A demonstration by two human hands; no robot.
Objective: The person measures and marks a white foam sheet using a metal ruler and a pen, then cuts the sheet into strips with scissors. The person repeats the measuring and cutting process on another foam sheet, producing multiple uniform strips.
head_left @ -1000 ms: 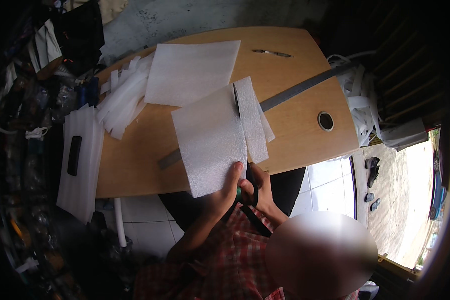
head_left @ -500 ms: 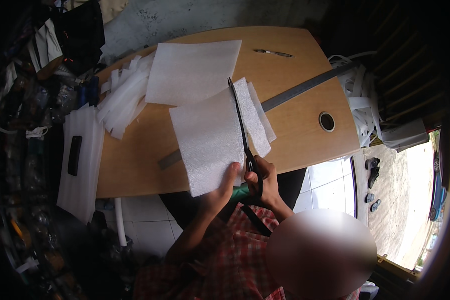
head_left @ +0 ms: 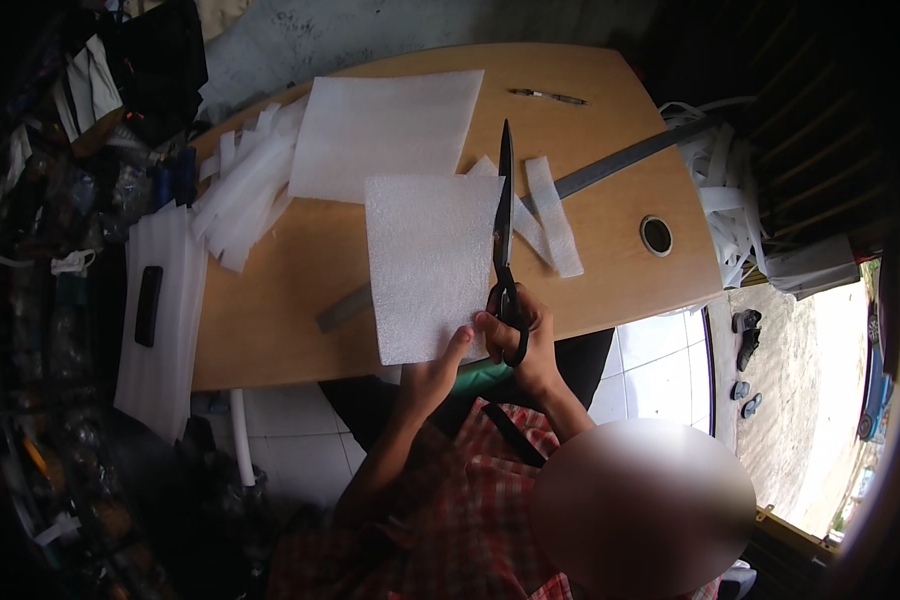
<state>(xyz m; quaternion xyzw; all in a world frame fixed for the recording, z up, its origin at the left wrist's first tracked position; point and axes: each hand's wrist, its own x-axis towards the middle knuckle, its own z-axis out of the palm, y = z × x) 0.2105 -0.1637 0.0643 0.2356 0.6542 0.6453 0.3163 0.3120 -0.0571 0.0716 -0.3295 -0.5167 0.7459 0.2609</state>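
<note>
Table (head_left: pixel 270 300): wooden, rounded far edge, with a round cable hole (head_left: pixel 656 234) near its right end.
Large foam sheet (head_left: pixel 385 135): flat at the far side.
Foam sheet (head_left: pixel 430 265): lies at the near table edge, scissors along its right side.
Strip pile (head_left: pixel 245 195): white cut strips, left of the sheets.
Ruler (head_left: pixel 620 160): long, grey, slanting under the sheets.
Scissors (head_left: pixel 505 230): black, blades together, pointing away.
Left hand (head_left: pixel 435 375): thumb pressing the sheet's near edge.
Right hand (head_left: pixel 530 345): fingers closed through the scissor handles.
Pen (head_left: pixel 548 96): far right.

White foam sheet (head_left: pixel 432 262) flat; black scissors (head_left: pixel 505 225) alongside.
</note>
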